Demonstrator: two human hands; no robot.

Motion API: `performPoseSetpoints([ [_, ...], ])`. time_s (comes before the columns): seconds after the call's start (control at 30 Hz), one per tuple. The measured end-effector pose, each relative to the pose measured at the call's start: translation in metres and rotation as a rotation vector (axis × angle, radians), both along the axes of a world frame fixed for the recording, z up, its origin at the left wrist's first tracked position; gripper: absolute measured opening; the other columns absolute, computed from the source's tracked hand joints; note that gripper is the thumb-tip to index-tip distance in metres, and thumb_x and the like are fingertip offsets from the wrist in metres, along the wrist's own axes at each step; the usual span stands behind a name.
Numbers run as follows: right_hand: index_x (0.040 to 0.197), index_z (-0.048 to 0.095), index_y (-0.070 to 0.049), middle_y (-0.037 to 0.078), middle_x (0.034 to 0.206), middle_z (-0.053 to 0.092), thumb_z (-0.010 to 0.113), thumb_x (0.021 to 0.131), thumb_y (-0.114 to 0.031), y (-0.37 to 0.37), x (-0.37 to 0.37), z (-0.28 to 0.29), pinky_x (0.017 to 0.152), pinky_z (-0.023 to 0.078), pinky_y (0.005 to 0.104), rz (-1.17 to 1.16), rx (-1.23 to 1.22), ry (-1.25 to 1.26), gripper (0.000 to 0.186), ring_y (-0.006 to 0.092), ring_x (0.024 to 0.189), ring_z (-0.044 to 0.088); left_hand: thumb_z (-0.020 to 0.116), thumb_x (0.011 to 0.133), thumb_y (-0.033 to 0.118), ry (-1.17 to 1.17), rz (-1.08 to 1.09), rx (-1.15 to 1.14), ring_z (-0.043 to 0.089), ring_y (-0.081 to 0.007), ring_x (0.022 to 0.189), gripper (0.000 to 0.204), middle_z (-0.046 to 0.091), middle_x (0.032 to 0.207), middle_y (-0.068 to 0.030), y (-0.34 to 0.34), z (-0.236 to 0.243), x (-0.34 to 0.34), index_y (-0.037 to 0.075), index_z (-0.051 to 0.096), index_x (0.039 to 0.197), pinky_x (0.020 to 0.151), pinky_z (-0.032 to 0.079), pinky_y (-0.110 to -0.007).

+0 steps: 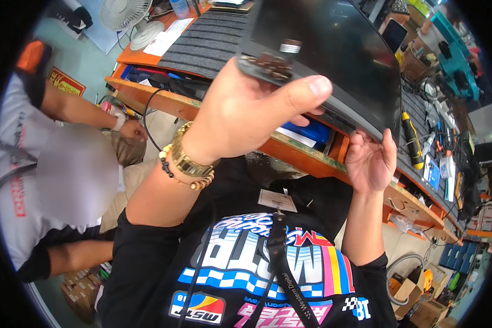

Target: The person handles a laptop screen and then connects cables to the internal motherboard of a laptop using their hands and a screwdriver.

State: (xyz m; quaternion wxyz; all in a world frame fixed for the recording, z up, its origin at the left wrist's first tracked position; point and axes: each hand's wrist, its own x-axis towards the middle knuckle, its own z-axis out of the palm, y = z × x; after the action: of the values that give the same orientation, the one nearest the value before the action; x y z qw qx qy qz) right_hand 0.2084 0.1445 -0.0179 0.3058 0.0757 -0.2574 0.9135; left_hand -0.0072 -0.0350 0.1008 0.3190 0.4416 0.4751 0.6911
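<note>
The black panel (333,49), flat and glossy, is raised in front of the bench (134,56), tilted, its near edge above the pulled-out drawer (306,160). The left hand (251,104) has its grip at the panel's near-left corner, thumb extended across the edge and fingers mostly hidden; how firmly they close cannot be told. The right hand (369,156) has its grip at the near-right corner, thumb and curled fingers partly closed about the edge.

Risk, in this inspector's judgement: with both holds on the near corners, the far side could dip if either thumb slips, and the panel could strike the drawer front below it. The brownish, blurred patch at its near-left corner may be vulnerable to pressure. The screwdriver (412,140), just right of the panel, could mark it if set down there.

Markings: a small white label (291,46) sits on the panel's left part, its print too small to read. Below the panel, the black shirt (246,257) carries large legible lettering, and the lanyard (279,240) pale lettering. Left of the panel, a red-and-yellow sign (66,82) bears characters, indistinct here.
</note>
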Motion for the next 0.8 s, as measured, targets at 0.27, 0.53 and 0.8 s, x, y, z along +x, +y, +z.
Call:
performPoseSetpoints([
  [0.27,0.134,0.064,0.016,0.034,0.127,0.074,0.043,0.118,-0.037,-0.003,-0.023,0.006,0.096,0.067,0.0459,0.183,-0.097,0.050,0.060,0.0423,0.112,0.078,0.061,0.113,0.033,0.290,0.140,0.012,0.075,-0.0371,0.112,0.048,0.071,0.126,-0.0197,-0.015,-0.012,-0.023,-0.009,0.058,0.136,0.095,0.065,-0.055],
  [0.53,0.133,0.065,0.017,0.033,0.121,0.076,0.045,0.116,-0.038,-0.006,-0.093,0.001,0.093,0.068,0.0470,0.391,-0.298,0.046,0.061,0.0433,0.108,0.078,0.051,0.091,0.091,0.763,0.695,0.535,0.055,-0.0372,0.146,0.125,0.038,0.171,-0.0298,0.035,0.007,-0.087,-0.010,0.031,0.163,0.121,0.049,-0.051],
  [0.8,0.131,0.065,0.015,0.032,0.122,0.075,0.048,0.114,-0.038,-0.012,-0.149,-0.007,0.088,0.069,0.0518,0.536,-0.548,0.046,0.058,0.0464,0.105,0.078,0.034,0.082,0.105,1.048,0.423,0.799,0.058,-0.0469,0.137,0.115,0.055,0.140,-0.0328,0.066,0.027,-0.174,0.003,0.050,0.132,0.126,0.039,-0.066],
])
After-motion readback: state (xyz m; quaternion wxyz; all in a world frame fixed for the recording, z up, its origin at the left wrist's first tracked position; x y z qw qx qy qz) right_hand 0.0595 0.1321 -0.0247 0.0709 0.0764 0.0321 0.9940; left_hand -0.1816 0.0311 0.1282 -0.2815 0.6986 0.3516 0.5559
